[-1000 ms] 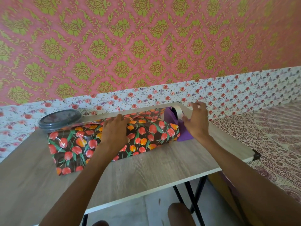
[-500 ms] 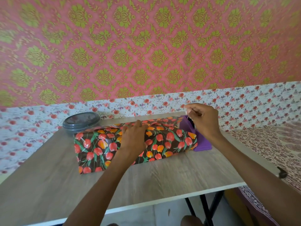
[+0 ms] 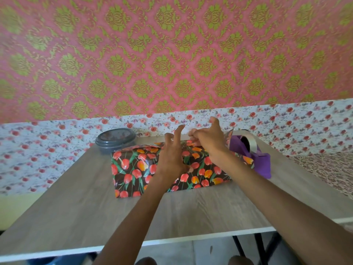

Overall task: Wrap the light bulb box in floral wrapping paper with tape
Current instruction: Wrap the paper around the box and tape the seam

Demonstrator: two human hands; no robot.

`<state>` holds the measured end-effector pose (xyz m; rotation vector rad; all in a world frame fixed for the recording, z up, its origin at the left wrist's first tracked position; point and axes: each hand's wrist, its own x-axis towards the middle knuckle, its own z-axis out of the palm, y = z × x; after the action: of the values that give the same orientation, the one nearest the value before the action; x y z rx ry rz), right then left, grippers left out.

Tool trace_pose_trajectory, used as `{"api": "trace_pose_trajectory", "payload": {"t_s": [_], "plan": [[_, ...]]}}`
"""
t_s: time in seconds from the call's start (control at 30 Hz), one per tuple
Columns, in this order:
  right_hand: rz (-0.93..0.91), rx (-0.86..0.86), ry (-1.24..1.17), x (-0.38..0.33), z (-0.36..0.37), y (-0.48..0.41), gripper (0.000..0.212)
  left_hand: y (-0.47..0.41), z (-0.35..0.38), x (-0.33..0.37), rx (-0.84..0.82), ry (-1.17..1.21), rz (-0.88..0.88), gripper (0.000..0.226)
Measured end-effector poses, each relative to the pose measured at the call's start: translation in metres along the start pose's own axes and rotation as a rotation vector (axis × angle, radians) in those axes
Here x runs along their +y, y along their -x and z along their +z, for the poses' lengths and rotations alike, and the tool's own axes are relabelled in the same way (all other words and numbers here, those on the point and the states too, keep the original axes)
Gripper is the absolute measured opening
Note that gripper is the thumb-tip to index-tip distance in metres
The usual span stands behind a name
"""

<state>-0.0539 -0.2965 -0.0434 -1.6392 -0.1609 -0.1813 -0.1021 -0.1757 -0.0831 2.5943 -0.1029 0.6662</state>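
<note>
Pinches something small in the curled fingertips of the right hand (image 3: 209, 143), probably a strip of tape, though too small to tell for sure. Has brought that hand across from the purple tape dispenser (image 3: 257, 160), where it was pulling half a second ago, to the far top edge of the light bulb box (image 3: 200, 173). Presses the heel of the left hand (image 3: 171, 159) on the floral wrapping paper (image 3: 131, 175) covering the box, fingers now lifted and spread wide rather than flat, gripping nothing. Leaves the box mid-table, just beside the dispenser and near the grey lidded container (image 3: 115, 139) on the wooden table (image 3: 191, 211). Looks set to tape the seam; right-end paper stands up, seemingly unfolded
</note>
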Motion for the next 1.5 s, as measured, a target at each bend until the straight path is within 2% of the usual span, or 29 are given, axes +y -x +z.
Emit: {"api": "trace_pose_trajectory", "payload": {"t_s": [0.13, 0.23, 0.37, 0.47, 0.6, 0.73, 0.8, 0.9, 0.97, 1.37, 1.5], "plan": [[0.173, 0.032, -0.184, -0.002, 0.025, -0.016, 0.088, -0.001, 0.0, -0.001, -0.002, -0.025, -0.02, 0.132], [0.242, 0.078, -0.081, 0.002, 0.035, -0.019, 0.079, -0.001, 0.0, -0.002, -0.006, -0.02, -0.014, 0.133], [0.223, 0.142, -0.008, 0.011, 0.037, -0.023, 0.095, -0.002, -0.003, -0.003, -0.024, 0.041, 0.014, 0.129], [0.232, 0.147, 0.048, 0.014, 0.037, -0.025, 0.1, 0.0, -0.016, -0.012, -0.018, 0.153, -0.004, 0.115], [0.194, 0.138, 0.175, 0.012, 0.036, -0.018, 0.095, 0.001, -0.023, -0.036, -0.062, -0.267, 0.093, 0.08], [0.18, 0.13, 0.112, 0.016, 0.038, -0.021, 0.094, 0.004, -0.017, -0.044, -0.086, -0.293, 0.113, 0.069], [0.223, 0.073, 0.022, 0.017, 0.038, -0.025, 0.077, 0.005, -0.016, -0.045, -0.062, -0.272, 0.122, 0.069], [0.259, -0.005, 0.012, 0.012, 0.032, -0.029, 0.019, 0.004, -0.017, -0.047, -0.05, -0.266, 0.113, 0.069], [0.274, -0.057, 0.077, 0.01, 0.028, -0.03, 0.005, 0.003, -0.017, -0.047, -0.056, -0.282, 0.11, 0.07], [0.41, -0.219, 0.332, -0.005, 0.041, -0.039, 0.006, 0.005, -0.017, -0.045, -0.064, -0.298, 0.11, 0.074], [0.433, -0.228, 0.374, -0.008, 0.044, -0.039, 0.019, 0.005, -0.017, -0.045, -0.066, -0.316, 0.108, 0.071]]}}
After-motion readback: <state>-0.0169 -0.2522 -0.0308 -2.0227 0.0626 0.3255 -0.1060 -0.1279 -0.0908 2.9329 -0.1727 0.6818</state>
